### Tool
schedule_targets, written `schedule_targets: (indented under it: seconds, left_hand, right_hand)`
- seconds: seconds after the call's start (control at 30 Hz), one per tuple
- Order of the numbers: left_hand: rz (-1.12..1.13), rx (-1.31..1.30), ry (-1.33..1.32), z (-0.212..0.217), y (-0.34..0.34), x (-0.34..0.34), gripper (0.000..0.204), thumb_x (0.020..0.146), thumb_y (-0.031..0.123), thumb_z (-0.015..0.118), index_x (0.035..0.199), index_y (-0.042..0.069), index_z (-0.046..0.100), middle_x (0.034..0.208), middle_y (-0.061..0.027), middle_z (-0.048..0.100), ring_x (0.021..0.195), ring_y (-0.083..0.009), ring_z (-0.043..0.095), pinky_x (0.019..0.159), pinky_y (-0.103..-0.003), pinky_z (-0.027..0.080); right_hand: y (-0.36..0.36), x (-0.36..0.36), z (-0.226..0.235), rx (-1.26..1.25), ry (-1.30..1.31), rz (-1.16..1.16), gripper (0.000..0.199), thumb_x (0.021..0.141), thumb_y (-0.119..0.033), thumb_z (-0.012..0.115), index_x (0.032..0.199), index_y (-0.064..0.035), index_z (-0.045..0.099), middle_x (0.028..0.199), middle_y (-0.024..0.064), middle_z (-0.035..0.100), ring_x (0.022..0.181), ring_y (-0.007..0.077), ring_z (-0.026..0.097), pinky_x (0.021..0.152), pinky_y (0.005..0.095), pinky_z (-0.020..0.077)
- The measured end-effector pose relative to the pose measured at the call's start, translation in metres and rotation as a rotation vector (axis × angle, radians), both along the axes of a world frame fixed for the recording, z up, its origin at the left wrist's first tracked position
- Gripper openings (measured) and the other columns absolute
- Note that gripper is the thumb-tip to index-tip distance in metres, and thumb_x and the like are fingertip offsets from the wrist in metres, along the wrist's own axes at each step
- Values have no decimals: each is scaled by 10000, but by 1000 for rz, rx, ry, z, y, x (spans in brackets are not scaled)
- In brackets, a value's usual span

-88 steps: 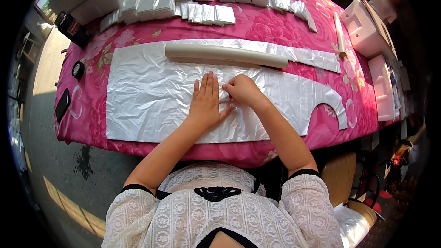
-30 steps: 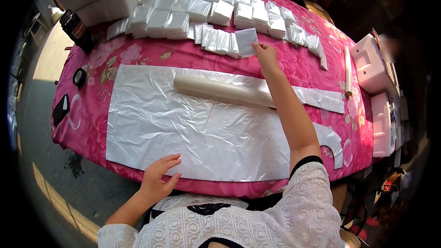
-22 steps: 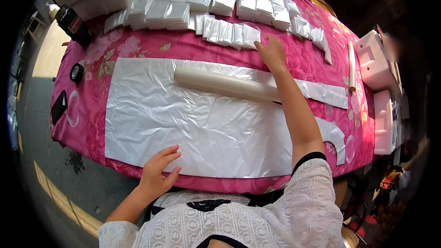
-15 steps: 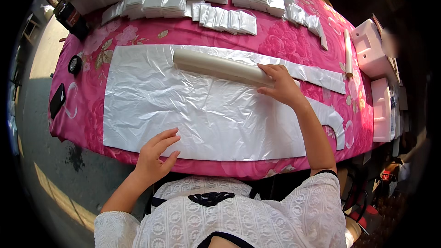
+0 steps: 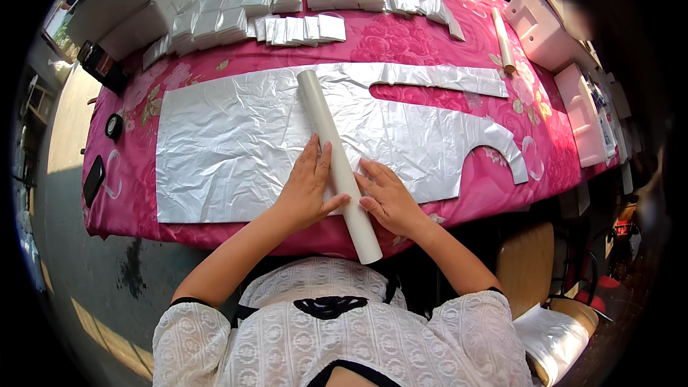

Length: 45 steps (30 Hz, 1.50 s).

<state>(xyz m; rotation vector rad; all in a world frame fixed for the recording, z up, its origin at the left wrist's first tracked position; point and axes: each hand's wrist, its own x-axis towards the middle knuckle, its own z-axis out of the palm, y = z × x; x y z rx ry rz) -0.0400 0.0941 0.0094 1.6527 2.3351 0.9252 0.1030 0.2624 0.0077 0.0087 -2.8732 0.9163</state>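
The left hand [image 5: 304,180] and right hand [image 5: 388,197] rest against the smooth, pale tube [image 5: 331,136], fingers extended, not wrapped round it. It lies slantwise across a crinkled white plastic carrier bag [image 5: 215,150], near end at the edge of the pink-clothed table [image 5: 401,37]. I'd press lightly and evenly; such thin film probably bunches easily.
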Motion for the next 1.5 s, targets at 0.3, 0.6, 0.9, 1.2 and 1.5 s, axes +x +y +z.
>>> schedule_targets:
  seconds: [0.3,0.6,0.9,1.2,1.5]
  left_hand:
    - [2,9,-4,8,42,13,915,764,372,645,1396,-30,119,1435,-300,55,1334,-435,114,1083,-431,175]
    - [-13,16,69,3,57,18,871,765,314,635,1376,-60,140,1432,-295,78,1336,-427,111,1089,-428,167]
    - [-1,-23,82,3,64,23,867,761,315,634,1372,-64,149,1430,-297,77,1334,-431,118,1089,-432,170]
    - [6,-91,53,8,63,22,886,762,338,636,1370,-75,142,1432,-300,63,1338,-428,107,1088,-420,182]
    - [1,-92,69,10,65,25,870,761,359,624,1353,-100,182,1426,-311,75,1341,-425,100,1087,-406,193]
  right_hand:
    - [152,42,-8,425,-143,-350,545,902,-352,413,1353,-54,347,1439,125,270,1339,269,221,1089,356,177]
    - [258,126,-19,395,-95,-796,388,882,-148,440,1229,21,482,1306,188,444,1224,319,404,1040,362,299]
    - [112,30,25,42,198,-430,441,837,-183,564,1234,-9,484,1325,174,429,1241,324,388,1024,364,315]
    - [177,40,-19,358,47,-592,442,890,-209,428,1256,37,447,1338,197,406,1265,309,355,1062,369,251]
    - [243,116,-18,433,226,-1013,132,769,-84,602,882,-21,630,1000,118,637,935,296,583,826,364,439]
